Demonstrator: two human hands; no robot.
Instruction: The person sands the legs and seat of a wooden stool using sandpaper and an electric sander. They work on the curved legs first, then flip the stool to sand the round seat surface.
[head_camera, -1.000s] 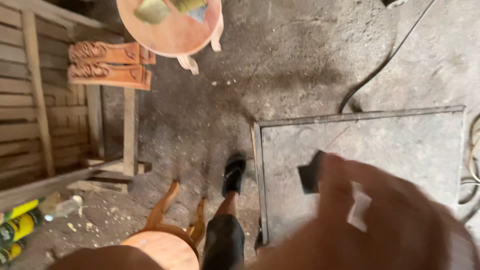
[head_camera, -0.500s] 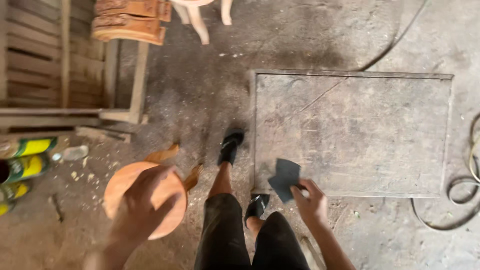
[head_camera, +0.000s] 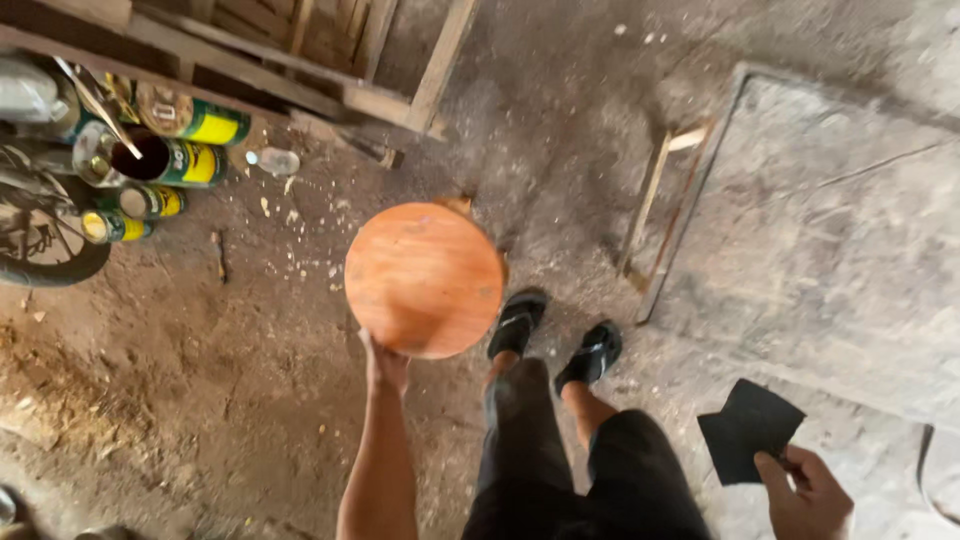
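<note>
Stool (head_camera: 424, 278), round orange seat up, stands on the dirt floor (head_camera: 200, 400) just left of your feet; your left hand (head_camera: 384, 362) has its grip closed on the near rim. Your right hand (head_camera: 808, 492) pinches a dark sandpaper sheet (head_camera: 748, 430) low at right. Spray cans (head_camera: 165, 160) lie far left.
</note>
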